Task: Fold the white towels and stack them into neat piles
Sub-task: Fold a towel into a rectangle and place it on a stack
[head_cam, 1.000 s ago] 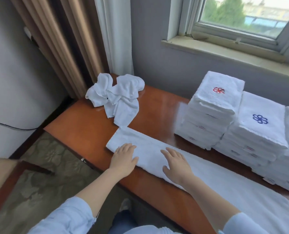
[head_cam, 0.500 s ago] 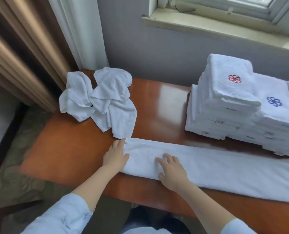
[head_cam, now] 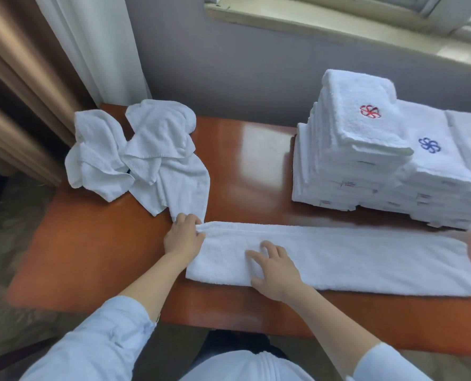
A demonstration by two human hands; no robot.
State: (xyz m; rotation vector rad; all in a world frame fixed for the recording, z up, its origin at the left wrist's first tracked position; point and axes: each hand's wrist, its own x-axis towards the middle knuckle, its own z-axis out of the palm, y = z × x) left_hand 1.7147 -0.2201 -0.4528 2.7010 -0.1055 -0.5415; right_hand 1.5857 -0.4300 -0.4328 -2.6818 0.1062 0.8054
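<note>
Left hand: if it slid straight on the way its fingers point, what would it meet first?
Likely the crumpled towels, whose near corner lies right beyond the left hand; contact unclear.

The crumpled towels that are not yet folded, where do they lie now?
In the head view the crumpled towels lie at the table's far left corner, beside the curtain, just beyond the left hand and the long folded towel.

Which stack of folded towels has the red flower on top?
The leftmost, tallest stack; the next stack to its right carries a blue flower instead.
</note>
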